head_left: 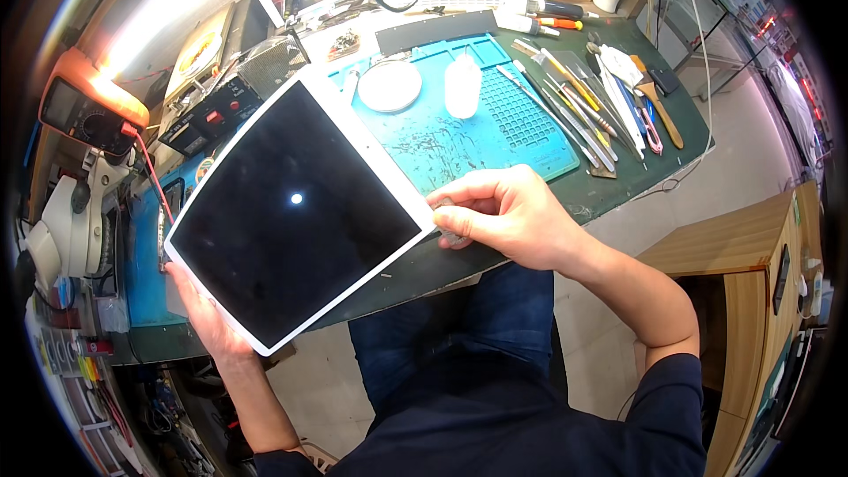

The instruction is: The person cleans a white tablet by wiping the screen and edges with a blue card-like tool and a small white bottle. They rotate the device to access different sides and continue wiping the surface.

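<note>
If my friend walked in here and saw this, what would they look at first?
Probably the big tablet, with its shiny black screen and white rim, tilted in front of the person: the left hand holds its lower left side and the right hand is at its right corner. Next, perhaps the glowing lamp at the upper left, and the orange meter just below it.

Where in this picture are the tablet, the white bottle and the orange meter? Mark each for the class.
Tablet [291, 219]: head view, middle of its dark screen.
White bottle [463, 90]: head view, middle of its body.
Orange meter [82, 115]: head view, its dark front.
</note>
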Demonstrator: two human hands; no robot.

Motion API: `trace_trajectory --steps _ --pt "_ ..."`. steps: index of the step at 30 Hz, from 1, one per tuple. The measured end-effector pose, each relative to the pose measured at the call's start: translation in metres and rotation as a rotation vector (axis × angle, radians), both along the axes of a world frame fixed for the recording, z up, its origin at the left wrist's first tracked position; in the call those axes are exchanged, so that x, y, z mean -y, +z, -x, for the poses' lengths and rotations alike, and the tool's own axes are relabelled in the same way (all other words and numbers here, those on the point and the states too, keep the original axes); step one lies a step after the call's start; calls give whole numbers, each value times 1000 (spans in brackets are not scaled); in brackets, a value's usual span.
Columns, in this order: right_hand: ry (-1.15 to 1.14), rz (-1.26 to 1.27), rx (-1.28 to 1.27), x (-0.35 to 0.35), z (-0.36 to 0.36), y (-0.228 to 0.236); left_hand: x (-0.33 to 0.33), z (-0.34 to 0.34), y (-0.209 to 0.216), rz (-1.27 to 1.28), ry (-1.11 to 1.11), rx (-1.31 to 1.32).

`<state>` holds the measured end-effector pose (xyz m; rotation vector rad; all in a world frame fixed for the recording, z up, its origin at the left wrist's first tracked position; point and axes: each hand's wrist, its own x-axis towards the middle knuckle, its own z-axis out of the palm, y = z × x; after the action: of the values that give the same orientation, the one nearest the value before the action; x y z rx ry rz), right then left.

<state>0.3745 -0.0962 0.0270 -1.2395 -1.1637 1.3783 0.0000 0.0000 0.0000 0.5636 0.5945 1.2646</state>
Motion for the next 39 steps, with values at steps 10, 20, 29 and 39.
trace_trajectory --steps 10,20,29,39 --pt "-23 29 -112 -2 0 -1 -5 10 -8 -4 -87 17" --pt "-147 -130 -217 -1 -12 56 22 -42 -10 46 48 -28" --pt "-256 -148 -13 -13 -49 125 39 -64 41 226 -663 -373" --pt "-28 -365 360 -25 -26 178 20 -87 94 -263 -970 -960"
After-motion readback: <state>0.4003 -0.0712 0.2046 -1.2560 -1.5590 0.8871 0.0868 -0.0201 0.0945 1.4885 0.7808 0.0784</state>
